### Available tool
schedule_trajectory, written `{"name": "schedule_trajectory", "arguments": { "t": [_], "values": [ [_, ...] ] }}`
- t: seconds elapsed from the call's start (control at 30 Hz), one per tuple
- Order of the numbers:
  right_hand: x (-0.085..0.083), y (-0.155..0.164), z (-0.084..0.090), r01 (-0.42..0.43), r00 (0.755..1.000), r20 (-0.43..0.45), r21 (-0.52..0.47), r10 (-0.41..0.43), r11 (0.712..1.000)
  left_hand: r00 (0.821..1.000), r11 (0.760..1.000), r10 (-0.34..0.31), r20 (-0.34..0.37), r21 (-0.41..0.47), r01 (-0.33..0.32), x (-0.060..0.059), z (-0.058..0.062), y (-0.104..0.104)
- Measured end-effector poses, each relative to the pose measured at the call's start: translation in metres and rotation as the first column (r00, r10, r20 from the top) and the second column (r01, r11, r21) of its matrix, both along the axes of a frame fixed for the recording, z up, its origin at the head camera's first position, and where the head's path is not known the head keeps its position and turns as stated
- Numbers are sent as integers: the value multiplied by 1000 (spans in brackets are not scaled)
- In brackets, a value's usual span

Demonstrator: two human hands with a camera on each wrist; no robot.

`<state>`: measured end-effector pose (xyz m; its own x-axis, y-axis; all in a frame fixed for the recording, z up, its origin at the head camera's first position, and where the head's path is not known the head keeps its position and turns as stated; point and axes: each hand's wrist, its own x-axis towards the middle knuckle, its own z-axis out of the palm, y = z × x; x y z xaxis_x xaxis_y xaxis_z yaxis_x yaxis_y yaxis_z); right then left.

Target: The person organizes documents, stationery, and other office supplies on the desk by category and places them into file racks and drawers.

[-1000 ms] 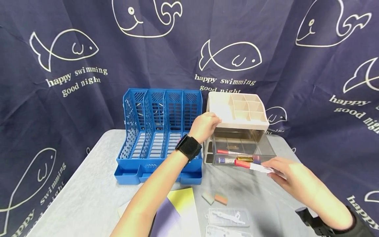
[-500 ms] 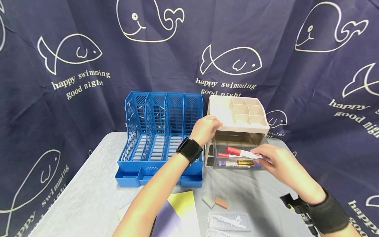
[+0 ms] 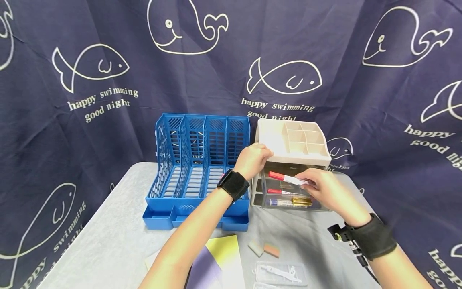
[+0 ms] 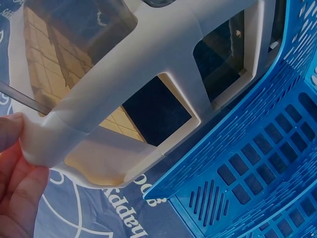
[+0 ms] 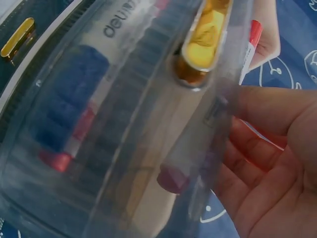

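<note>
The right hand pinches a red-capped marker over the pulled-out drawer of the organizer (other pens lie inside); the left hand grips the organizer's front corner, near the blue rack on the surface.

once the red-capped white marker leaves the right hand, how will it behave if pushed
The red-capped white marker will probably roll, its barrel looking round. It is likely stiff, jutting straight from the right hand, and probably light, being slim.
</note>
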<state>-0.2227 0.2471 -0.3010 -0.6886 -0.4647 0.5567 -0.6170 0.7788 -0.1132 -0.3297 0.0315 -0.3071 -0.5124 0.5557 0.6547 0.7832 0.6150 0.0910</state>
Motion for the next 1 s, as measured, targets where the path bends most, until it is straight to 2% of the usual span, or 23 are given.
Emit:
{"name": "schedule_trajectory", "arguments": {
  "t": [0.23, 0.43, 0.77, 1.0],
  "values": [
    [-14, 1, -4, -30, 999, 13, 4, 30, 1000, 1000, 1000, 7, -1, -7, -7, 1, 0, 0],
    [-22, 4, -5, -8, 995, 99, 21, 6, 1000, 1000, 1000, 3, -1, -3, -3, 1, 0, 0],
    [-35, 6, -6, -66, 963, 267, 101, 37, 993, 1000, 1000, 2, -14, -6, -2, -1, -1, 1],
    [-42, 6, -5, -128, 947, 312, 157, 74, 979, 1000, 1000, 11, -17, -12, -11, 0, -1, 1]
  ]
}}
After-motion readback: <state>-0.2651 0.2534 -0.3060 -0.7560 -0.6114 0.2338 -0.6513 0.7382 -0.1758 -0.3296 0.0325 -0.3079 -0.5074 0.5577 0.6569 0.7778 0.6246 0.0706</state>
